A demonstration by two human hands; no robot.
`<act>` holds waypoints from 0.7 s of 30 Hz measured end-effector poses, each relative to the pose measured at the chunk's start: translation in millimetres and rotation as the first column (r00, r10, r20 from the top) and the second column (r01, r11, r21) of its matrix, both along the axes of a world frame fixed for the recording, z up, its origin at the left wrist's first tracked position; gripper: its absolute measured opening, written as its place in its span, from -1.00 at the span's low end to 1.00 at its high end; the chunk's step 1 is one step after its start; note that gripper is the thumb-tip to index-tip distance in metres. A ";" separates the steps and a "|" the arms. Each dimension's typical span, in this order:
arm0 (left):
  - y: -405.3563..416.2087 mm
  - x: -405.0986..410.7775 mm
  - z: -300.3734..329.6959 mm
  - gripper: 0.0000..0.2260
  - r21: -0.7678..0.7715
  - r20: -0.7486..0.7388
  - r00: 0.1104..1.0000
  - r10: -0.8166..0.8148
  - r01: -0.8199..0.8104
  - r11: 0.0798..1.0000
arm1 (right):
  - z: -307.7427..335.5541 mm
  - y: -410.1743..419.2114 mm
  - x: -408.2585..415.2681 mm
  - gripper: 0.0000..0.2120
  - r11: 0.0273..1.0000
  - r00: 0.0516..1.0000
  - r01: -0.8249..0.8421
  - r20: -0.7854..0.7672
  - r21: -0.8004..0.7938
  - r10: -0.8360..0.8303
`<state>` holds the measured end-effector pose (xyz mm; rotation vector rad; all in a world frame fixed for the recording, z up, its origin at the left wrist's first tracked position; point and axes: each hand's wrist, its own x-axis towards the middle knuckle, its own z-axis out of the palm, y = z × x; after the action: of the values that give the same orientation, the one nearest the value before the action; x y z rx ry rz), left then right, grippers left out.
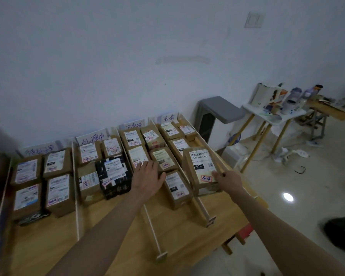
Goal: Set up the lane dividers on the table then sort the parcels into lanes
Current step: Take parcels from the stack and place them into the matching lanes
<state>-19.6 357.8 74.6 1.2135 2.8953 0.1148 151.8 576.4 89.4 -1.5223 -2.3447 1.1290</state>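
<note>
Our right hand (pixel 228 179) grips the big parcel (pixel 202 170) at its near corner; left of it, our left hand (pixel 147 179) rests flat, grip wide.

Right hand (pixel 228 179) grips a tilted parcel (pixel 202 170); left hand (pixel 148 179) lies flat on parcels

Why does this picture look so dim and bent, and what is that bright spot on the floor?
Head view: the room is dim and bluish; the wide lens bows the table edges; the spot is glare on glossy floor; the left border is smeared.
</note>
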 end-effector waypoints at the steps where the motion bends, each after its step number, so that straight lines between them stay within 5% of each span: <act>1: 12.5 -5.9 -0.6 -0.44 0.006 0.008 1.000 0.004 -0.004 1.000 | -0.6 13.3 -4.5 -0.60 1.000 1.000 0.010 0.003 0.006 -0.010; 21: 173.9 -70.3 -48.1 -0.43 -0.055 0.074 0.980 0.183 -0.180 0.982 | -56.6 215.4 -120.4 -0.56 0.988 0.987 -0.145 0.086 0.062 0.139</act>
<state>-89.8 531.7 26.5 0.9139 2.9154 0.0900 31.4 791.9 32.8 -1.4244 -2.5540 1.0221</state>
